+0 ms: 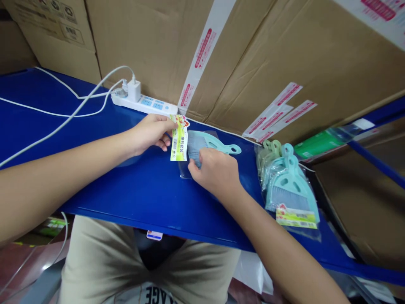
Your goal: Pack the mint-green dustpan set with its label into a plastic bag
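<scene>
The little blue-green brush set (218, 145) lies in a clear bag (184, 172) on the blue table (126, 185), right in front of the person. A yellow and green paper card (179, 139) stands at the open end of the bag. The left hand (150, 133) pinches the top of that card between thumb and fingers. The right hand (215, 171) lies on top of the bag and holds it down. Its fingertips are tucked under, so I cannot tell if they pinch the plastic or only press on it.

It looks like this one is partly done: the set is in the bag and the card is at the bag, but the card is not lying flat and neat yet. To the right sits a pile of bagged sets (289, 185) with a card at the bottom edge - those look finished.

Farther back there is a white power strip (144, 102) with a charger (133, 89) and white cables (63, 114), and big cardboard boxes (284, 50) behind.

The right hand hides much of the bag. The words on the card are too small to read. How many sets are in the pile is hard to count - they overlap.
</scene>
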{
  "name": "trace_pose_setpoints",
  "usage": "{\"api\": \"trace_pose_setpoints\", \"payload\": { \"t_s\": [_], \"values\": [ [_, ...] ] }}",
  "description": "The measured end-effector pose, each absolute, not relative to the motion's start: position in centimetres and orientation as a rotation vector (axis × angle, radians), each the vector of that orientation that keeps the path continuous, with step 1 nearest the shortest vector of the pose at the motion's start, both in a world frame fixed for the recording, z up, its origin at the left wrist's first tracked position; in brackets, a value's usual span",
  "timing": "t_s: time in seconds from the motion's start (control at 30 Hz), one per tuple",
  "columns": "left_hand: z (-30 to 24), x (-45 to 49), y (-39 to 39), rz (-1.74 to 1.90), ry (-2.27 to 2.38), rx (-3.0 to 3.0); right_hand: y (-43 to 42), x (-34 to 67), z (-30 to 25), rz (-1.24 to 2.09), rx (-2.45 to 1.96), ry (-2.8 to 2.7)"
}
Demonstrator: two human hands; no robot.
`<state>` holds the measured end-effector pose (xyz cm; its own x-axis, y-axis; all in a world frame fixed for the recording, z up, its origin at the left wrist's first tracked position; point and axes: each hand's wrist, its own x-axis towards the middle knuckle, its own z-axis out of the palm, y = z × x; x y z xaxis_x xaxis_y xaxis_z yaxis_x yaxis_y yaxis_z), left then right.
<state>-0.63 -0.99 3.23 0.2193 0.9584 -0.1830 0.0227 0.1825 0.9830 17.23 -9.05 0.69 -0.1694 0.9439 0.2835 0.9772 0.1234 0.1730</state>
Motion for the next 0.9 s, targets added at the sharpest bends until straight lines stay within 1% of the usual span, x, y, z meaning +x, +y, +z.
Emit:
{"api": "trace_pose_setpoints", "payload": {
  "t_s": [0.3,0.53,0.9],
  "values": [
    [3.35,-0.52,-1.34,0.914,1.129,1.175,-8.79,17.00,0.89,-0.461,-2.017,-2.278],
    [3.64,-0.57,-1.44,0.903,1.150,1.159,-8.97,17.21,0.68,-0.457,-1.943,-2.239],
    [3.43,-0.80,-1.00,0.919,1.143,1.179,-9.17,17.07,0.38,-0.413,-1.964,-2.303]
  ]
}}
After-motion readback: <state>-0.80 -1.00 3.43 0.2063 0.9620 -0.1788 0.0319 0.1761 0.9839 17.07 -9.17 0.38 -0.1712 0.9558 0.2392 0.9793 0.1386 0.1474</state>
